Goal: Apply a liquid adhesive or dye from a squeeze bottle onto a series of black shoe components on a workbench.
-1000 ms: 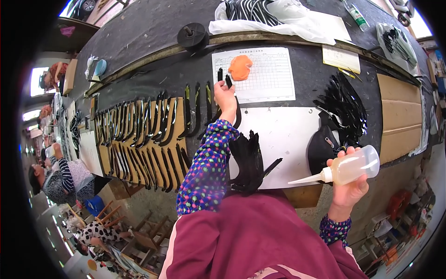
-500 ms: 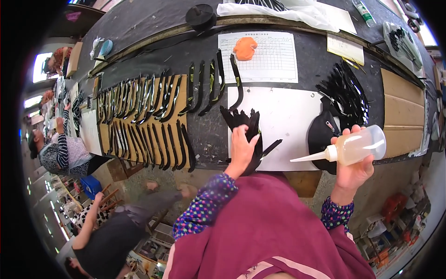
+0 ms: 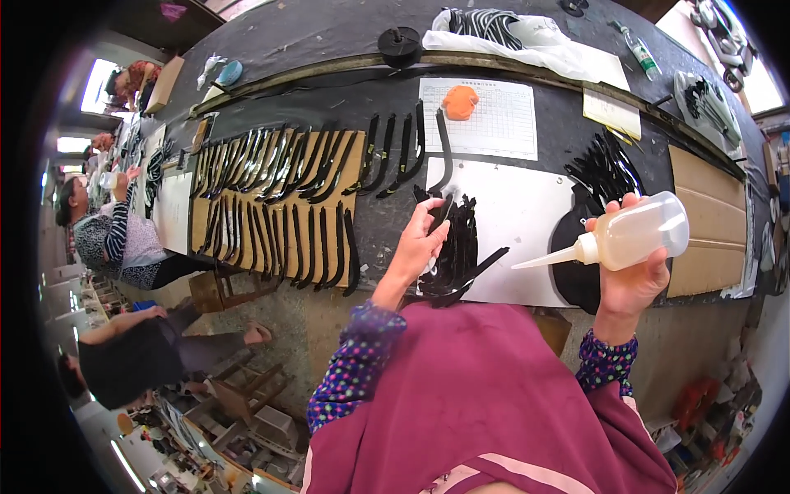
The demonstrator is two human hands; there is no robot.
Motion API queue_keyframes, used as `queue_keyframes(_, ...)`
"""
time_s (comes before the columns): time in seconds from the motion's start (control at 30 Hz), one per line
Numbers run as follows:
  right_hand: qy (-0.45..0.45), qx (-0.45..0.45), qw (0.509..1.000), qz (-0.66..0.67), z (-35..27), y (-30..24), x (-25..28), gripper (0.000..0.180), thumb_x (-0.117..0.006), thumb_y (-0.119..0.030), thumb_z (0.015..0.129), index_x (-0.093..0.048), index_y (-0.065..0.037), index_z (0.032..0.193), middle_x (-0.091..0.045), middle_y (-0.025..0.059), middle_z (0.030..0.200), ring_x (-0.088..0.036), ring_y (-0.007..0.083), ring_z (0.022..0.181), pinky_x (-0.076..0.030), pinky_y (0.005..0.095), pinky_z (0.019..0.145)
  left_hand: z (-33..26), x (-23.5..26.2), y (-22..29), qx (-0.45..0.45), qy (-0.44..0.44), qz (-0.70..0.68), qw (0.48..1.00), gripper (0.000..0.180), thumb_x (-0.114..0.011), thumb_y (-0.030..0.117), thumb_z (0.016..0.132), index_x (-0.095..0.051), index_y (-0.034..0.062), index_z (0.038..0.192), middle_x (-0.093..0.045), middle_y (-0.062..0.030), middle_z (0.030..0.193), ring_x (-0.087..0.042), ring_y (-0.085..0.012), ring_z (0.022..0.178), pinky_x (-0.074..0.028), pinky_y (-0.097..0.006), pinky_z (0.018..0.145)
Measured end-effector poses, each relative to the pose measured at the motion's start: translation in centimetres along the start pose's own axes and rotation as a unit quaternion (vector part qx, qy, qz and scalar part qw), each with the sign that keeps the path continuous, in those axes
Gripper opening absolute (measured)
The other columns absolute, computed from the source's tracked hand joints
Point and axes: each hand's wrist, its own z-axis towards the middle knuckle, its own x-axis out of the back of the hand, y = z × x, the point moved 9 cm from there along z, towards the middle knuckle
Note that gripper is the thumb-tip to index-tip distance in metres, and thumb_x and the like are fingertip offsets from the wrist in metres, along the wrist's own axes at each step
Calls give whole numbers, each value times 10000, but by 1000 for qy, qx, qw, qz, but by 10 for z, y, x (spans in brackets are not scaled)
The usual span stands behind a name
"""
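My right hand [image 3: 632, 284] is closed round a clear squeeze bottle [image 3: 646, 232] of pale cloudy liquid, its long tapered nozzle pointing left over a white board [image 3: 527, 198]. On the left part of that board lies a pile of black curved strips [image 3: 458, 247], one strip sticking out to the right. My left hand [image 3: 418, 245] is at the pile's left edge, fingers curled in against the thumb, with dark strip ends showing just beyond the fingertips. How many strips it grips is hidden. A single black strip [image 3: 444, 152] lies above the pile.
Two rows of black strips lie on a cardboard sheet [image 3: 360, 165] at left. An orange lump [image 3: 460, 103] rests on a printed sheet [image 3: 510, 140]. Right of the board are a black pouch [image 3: 576, 276], another strip bundle [image 3: 605, 169] and cardboard [image 3: 708, 222]. Co-workers [image 3: 123, 226] are at left.
My left hand has shifted from on top of the strip pile to its left edge, uncovering more of the pile. The bottle stays in my right hand. The view has shifted; a person at lower left has moved.
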Motion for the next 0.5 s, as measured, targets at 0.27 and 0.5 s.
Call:
queue_keyframes(0.27, -128, 45, 991, -3, 4, -12, -58, 745, -747, -348, 601, -383, -64, 1185, -464, 79, 1140, -445, 292, 1065, -391, 513, 867, -87, -21, 115, 48, -91, 36, 994, 211, -476, 103, 880, -541, -15, 1042, -575, -31, 670, -505, -34, 512, -338, -136, 446)
queue_keyframes(0.5, -215, 29, 975, -39, -2, -6, -88, 736, -732, -378, 603, -371, -92, 1177, -445, 57, 1103, -450, 269, 1015, -399, 470, 835, -106, -12, 138, 49, -78, 148, 985, 216, -514, 134, 860, -585, -12, 1003, -539, 10, 673, -448, -28, 571, -372, -169, 521)
